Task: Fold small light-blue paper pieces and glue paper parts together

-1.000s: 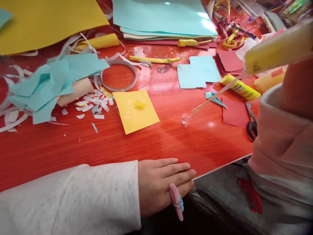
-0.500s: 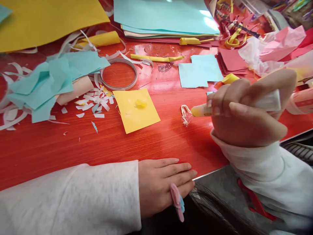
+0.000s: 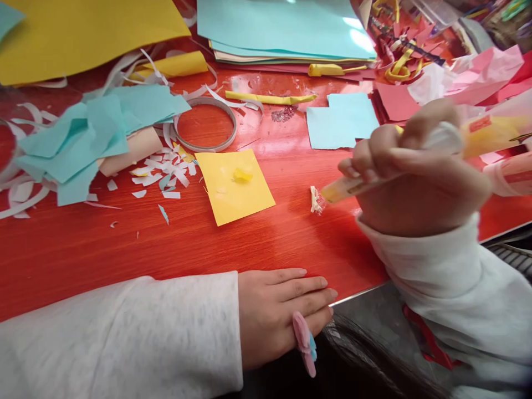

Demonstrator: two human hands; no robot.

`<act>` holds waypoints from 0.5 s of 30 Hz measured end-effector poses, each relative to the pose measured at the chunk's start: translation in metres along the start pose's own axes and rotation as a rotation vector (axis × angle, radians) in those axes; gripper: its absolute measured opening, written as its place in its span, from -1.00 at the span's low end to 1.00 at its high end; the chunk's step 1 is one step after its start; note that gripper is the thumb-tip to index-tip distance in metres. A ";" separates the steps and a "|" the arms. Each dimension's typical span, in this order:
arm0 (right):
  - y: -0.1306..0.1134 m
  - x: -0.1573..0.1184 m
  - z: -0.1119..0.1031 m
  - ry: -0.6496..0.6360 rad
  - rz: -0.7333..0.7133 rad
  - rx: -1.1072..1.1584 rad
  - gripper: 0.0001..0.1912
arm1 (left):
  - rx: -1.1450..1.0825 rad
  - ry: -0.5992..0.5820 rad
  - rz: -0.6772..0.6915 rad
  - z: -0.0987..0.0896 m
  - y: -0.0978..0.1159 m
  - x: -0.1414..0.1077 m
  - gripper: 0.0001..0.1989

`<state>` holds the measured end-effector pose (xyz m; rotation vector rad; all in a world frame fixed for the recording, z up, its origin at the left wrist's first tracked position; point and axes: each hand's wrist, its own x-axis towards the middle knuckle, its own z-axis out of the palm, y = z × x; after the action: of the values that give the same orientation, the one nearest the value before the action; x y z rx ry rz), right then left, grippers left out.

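Note:
My left hand (image 3: pixel 286 313) lies flat, palm down, at the front edge of the red table (image 3: pixel 166 255), with a pink and blue ring on one finger. It holds nothing. On the right, my right hand (image 3: pixel 419 172) is wrapped round a translucent glue tube (image 3: pixel 343 190) with a yellowish tip. The tip points down-left, beside a small whitish scrap (image 3: pixel 315 199) on the table; whether they touch is unclear. A yellow paper square (image 3: pixel 235 202) with a small crumpled yellow piece (image 3: pixel 243 175) on it lies left of the scrap.
Blue paper strips (image 3: pixel 75 138), white clippings (image 3: pixel 170 169) and a tape ring (image 3: pixel 233 130) lie at the left. Blue squares (image 3: pixel 341 124) and a blue paper stack (image 3: pixel 282 27) are farther back. Pink tissue (image 3: pixel 486 72) and a pink container (image 3: pixel 513 172) stand at the right.
My right hand has tilted the glue tube, its tip now slightly lower and farther left. The whitish scrap looks narrower and more bunched. My left hand stays flat.

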<state>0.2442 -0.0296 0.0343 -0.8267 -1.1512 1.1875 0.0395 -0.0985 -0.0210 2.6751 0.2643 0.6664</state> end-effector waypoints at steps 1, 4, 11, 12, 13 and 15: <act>0.005 0.003 0.000 -0.002 -0.017 -0.030 -0.69 | 0.000 0.006 -0.001 0.000 0.000 0.000 -0.69; 0.017 0.006 -0.003 -0.008 -0.068 -0.043 -0.73 | -0.002 0.022 -0.005 0.001 0.001 0.000 -0.71; 0.030 -0.007 -0.001 -0.168 -0.192 -0.223 -0.75 | -0.010 0.033 -0.020 0.002 0.001 0.001 -0.73; 0.029 -0.009 0.001 -0.186 -0.177 -0.271 -0.75 | -0.011 0.027 -0.021 0.002 0.001 0.001 -0.74; 0.027 -0.012 0.003 -0.184 -0.160 -0.304 -0.76 | -0.013 0.022 -0.022 0.002 0.001 0.001 -0.73; 0.017 -0.016 0.005 -0.123 -0.159 -0.306 -0.77 | -0.018 0.021 -0.031 0.002 0.002 0.001 -0.73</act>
<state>0.2356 -0.0420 0.0156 -0.8816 -1.4965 0.9542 0.0415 -0.1003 -0.0214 2.6425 0.3025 0.6846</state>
